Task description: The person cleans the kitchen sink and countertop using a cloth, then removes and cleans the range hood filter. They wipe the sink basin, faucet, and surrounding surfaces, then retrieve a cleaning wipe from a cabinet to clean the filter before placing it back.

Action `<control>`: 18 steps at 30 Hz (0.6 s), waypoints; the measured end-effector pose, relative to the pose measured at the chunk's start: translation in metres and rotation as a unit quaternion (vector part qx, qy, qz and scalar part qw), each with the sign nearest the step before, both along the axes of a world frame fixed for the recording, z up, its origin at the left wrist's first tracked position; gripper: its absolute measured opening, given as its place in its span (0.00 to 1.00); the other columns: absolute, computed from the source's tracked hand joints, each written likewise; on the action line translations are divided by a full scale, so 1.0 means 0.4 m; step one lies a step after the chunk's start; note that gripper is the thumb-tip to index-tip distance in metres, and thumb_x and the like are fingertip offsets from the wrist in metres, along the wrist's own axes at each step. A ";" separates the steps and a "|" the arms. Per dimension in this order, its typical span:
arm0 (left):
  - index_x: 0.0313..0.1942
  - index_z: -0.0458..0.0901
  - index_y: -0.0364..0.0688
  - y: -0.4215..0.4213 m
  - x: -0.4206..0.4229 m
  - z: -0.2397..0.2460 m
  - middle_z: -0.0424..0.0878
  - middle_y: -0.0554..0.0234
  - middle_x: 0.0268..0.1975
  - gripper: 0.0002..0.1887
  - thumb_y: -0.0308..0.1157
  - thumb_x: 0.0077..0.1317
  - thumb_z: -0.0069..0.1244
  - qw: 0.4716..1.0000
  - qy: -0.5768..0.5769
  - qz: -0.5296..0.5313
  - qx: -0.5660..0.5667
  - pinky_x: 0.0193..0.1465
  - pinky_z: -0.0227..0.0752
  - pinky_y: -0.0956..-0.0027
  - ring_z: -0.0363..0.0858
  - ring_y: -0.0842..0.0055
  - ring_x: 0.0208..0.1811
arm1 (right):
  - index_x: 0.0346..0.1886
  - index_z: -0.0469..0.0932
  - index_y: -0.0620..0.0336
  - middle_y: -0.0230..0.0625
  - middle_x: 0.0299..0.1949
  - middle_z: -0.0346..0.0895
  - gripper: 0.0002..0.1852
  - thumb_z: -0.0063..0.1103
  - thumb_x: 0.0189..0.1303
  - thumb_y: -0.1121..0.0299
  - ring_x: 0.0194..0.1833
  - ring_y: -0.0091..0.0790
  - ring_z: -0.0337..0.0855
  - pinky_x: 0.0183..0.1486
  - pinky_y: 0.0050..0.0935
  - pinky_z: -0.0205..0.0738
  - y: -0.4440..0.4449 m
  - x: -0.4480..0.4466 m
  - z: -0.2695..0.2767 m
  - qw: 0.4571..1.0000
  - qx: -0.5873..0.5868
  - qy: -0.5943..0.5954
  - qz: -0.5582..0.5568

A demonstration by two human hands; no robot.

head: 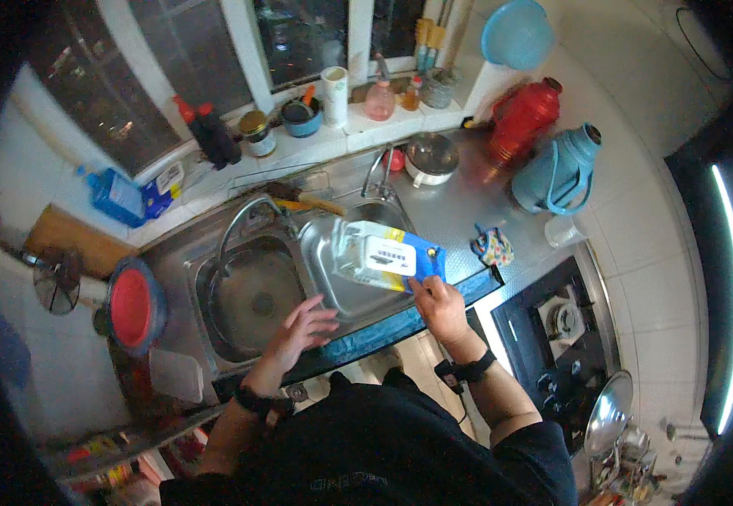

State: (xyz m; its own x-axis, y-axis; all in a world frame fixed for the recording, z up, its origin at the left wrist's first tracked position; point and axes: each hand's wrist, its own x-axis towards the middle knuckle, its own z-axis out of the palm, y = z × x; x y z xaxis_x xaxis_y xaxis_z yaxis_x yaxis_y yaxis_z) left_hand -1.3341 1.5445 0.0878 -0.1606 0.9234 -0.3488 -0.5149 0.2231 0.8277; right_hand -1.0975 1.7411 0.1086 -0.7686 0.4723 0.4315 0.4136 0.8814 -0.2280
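Note:
In my right hand [440, 308] is the blue end of a clear and blue plastic package [390, 256] with a white label; it hangs over the right part of the double steel sink. Pale contents show through its clear part, but I cannot tell what they are. My left hand [303, 329] hovers near the front edge of the sink with its fingers apart and nothing in it. Left of the package, the large sink basin [259, 303] holds what looks like shallow water, with a curved faucet [240, 221] over it.
A floral cloth [493, 245], a lidded pot [431, 158], a red thermos [524, 117] and a blue thermos [553, 167] stand or lie on the right counter. A gas stove [559, 322] is at the right. Red and grey basins [131, 307] stand left of the sink.

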 end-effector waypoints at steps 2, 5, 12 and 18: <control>0.59 0.60 0.44 0.095 0.064 0.038 0.71 0.52 0.56 0.25 0.49 0.69 0.39 0.996 -0.068 0.037 0.043 0.47 0.74 0.63 0.77 0.63 0.50 | 0.42 0.78 0.58 0.33 0.29 0.64 0.14 0.55 0.49 0.75 0.25 0.34 0.73 0.23 0.31 0.69 -0.003 -0.015 0.014 0.999 0.010 0.016 0.030; 0.57 0.61 0.45 0.181 0.133 0.074 0.73 0.53 0.54 0.19 0.41 0.70 0.40 0.993 -0.010 0.095 0.071 0.46 0.75 0.61 0.77 0.61 0.51 | 0.44 0.78 0.56 0.33 0.30 0.64 0.18 0.57 0.46 0.76 0.23 0.33 0.72 0.23 0.30 0.70 -0.006 -0.022 0.038 0.997 0.027 0.038 0.058; 0.51 0.66 0.39 0.174 0.214 0.074 0.75 0.55 0.50 0.15 0.35 0.67 0.46 0.971 -0.047 0.211 0.100 0.46 0.76 0.60 0.79 0.65 0.47 | 0.43 0.78 0.60 0.37 0.36 0.70 0.17 0.63 0.46 0.74 0.30 0.36 0.77 0.30 0.29 0.73 -0.007 0.047 0.091 0.978 -0.152 0.093 0.110; 0.57 0.63 0.43 0.175 0.281 0.081 0.72 0.59 0.54 0.18 0.34 0.69 0.40 0.971 -0.009 0.191 0.140 0.54 0.71 0.59 0.74 0.69 0.54 | 0.44 0.79 0.54 0.42 0.47 0.69 0.21 0.67 0.41 0.73 0.47 0.44 0.73 0.47 0.34 0.70 0.026 0.035 0.155 0.970 -0.129 0.182 0.094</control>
